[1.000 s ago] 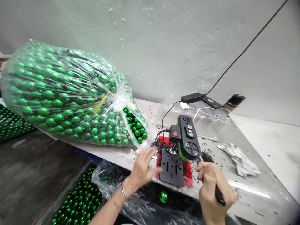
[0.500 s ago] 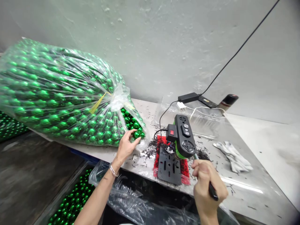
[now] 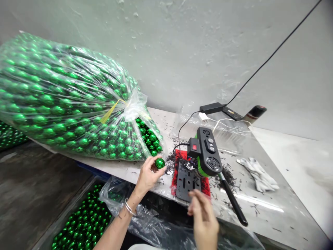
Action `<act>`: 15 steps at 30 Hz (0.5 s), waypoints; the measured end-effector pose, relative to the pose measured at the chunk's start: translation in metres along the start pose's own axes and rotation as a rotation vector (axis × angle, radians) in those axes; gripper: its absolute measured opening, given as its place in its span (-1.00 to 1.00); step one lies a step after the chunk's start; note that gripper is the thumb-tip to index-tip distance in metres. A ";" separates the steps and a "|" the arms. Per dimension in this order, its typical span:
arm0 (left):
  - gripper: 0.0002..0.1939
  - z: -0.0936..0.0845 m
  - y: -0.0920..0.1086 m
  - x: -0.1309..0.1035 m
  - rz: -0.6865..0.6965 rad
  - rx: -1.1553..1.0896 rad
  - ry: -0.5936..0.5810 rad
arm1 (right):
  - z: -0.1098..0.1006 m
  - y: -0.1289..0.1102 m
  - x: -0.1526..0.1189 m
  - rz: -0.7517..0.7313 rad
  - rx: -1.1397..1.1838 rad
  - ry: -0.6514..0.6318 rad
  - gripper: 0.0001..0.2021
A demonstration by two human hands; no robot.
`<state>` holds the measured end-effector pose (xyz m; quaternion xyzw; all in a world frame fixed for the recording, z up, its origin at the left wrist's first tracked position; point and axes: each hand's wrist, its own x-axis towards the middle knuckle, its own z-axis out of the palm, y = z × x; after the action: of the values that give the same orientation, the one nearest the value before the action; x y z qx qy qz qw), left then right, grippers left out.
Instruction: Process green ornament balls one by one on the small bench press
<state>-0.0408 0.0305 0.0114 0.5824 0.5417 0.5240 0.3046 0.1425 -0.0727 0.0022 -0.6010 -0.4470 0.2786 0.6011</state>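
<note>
Between the thumb and fingers of my left hand point(image 3: 149, 175) is a shiny green ball point(image 3: 160, 163), held just outside the torn opening of a big clear bag point(image 3: 135, 106) full of such balls. My right hand point(image 3: 203, 217) is blurred by motion in front of the machine's slotted black base plate point(image 3: 188, 184); I cannot tell how its fingers are set. A small black and green machine point(image 3: 208, 151) stands over this plate, on a red mat point(image 3: 205, 187). Its black lever handle point(image 3: 235, 203) juts toward me, with no hand on it.
Below the table edge, a plastic-lined bin point(image 3: 80, 218) holds many green balls. White gloves point(image 3: 258, 175) lie on the right of the table point(image 3: 281, 211). Behind the machine are a black power adapter point(image 3: 212, 108), cables and a clear plastic tray point(image 3: 229, 139). Small black bits are scattered around.
My left hand has drawn the green ball out of the bag's opening, toward the machine. My right hand has let go of the lever handle and moved left, in front of the base plate.
</note>
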 end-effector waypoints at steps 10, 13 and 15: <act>-0.81 -0.010 0.002 -0.003 0.123 0.272 -0.033 | 0.084 -0.008 0.027 0.067 0.022 -0.353 -0.53; -0.75 -0.013 -0.003 -0.003 0.133 0.321 -0.065 | 0.100 -0.002 0.038 0.137 0.034 -0.385 -0.46; -0.71 -0.013 -0.007 -0.004 0.138 0.343 -0.085 | 0.107 0.001 0.041 0.185 0.059 -0.422 -0.43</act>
<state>-0.0544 0.0254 0.0068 0.6832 0.5684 0.4186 0.1869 0.0675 0.0135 -0.0039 -0.5501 -0.4977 0.4648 0.4834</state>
